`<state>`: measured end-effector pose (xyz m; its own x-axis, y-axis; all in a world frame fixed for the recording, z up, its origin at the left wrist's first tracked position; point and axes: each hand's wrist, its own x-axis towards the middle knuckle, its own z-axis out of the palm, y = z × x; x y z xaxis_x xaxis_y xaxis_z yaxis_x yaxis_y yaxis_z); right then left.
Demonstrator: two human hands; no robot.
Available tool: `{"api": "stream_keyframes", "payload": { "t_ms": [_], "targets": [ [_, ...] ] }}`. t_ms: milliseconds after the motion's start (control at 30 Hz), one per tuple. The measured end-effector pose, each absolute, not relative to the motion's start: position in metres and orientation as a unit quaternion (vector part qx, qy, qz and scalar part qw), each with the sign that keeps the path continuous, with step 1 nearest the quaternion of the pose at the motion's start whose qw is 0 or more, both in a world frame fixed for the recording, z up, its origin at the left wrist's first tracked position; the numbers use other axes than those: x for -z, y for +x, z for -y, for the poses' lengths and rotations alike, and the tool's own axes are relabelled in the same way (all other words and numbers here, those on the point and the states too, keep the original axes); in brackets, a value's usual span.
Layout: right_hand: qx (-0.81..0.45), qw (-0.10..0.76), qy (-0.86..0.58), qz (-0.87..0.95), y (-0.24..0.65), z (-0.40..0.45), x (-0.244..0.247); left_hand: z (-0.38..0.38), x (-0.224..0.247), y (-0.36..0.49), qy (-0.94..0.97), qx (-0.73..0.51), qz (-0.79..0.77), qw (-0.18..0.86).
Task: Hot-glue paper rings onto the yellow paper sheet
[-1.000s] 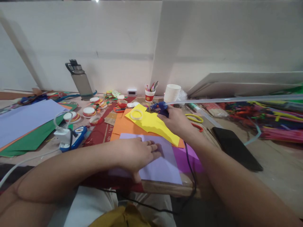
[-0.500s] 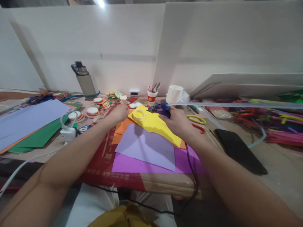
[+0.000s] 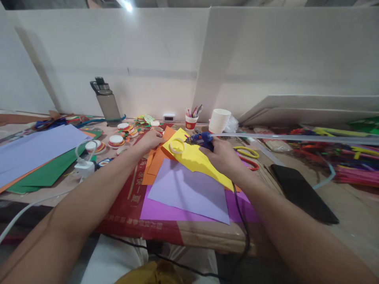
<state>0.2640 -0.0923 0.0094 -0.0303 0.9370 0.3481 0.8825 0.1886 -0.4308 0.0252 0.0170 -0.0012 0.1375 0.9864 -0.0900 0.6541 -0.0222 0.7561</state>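
Note:
My right hand (image 3: 222, 152) is closed around a blue hot glue gun (image 3: 204, 139), with a long clear glue stick (image 3: 284, 136) running out to the right. Its nozzle is over the yellow sheet (image 3: 198, 157), which has a wavy cut edge. A pale ring (image 3: 177, 146) rests on that sheet's left end. At the sheets' upper left, my left hand (image 3: 151, 141) has its fingers closed at the raised edge of an orange sheet (image 3: 155, 162); the fingertips are partly hidden. Lilac (image 3: 189, 189) and purple sheets (image 3: 174, 211) lie in front.
Left stand round paper stacks (image 3: 116, 141), a white plug (image 3: 85, 167), coloured sheets (image 3: 38, 154) and a bottle (image 3: 107, 102). Behind are a pen cup (image 3: 191, 120) and stacked paper cups (image 3: 219, 120). Scissors (image 3: 248, 153), a black phone (image 3: 302, 191) and pipe cleaners (image 3: 352, 169) lie right.
The orange sheet's upper edge has risen beside my left hand and covers the white discs behind. The yellow and lilac sheets have shifted slightly right and nearer. My right hand still holds the glue gun.

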Motion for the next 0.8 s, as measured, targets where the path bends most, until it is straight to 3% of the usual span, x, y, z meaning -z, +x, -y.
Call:
{"api": "stream_keyframes", "payload": {
  "t_ms": [200,300,367,433,600,800],
  "targets": [
    [-0.059,0.301,-0.639,0.706,0.267,0.093,-0.012,-0.012,-0.005,0.018,0.662,-0.209,-0.586,0.419],
    [-0.054,0.287,-0.643,0.708,0.265,0.094,-0.013,-0.010,-0.004,0.014,0.720,-0.132,-0.633,0.250],
    [-0.046,0.274,-0.646,0.711,0.264,0.095,-0.013,-0.009,-0.003,0.014,0.746,-0.149,-0.639,0.112],
    [-0.043,0.264,-0.645,0.716,0.263,0.096,-0.013,-0.007,-0.001,0.019,0.769,-0.181,-0.609,0.068],
    [-0.048,0.265,-0.637,0.722,0.262,0.097,-0.014,-0.005,0.002,0.032,0.772,-0.098,-0.605,0.170],
    [-0.045,0.270,-0.638,0.720,0.261,0.095,-0.010,-0.013,0.011,0.039,0.733,-0.170,-0.600,0.272]
  ]
}}
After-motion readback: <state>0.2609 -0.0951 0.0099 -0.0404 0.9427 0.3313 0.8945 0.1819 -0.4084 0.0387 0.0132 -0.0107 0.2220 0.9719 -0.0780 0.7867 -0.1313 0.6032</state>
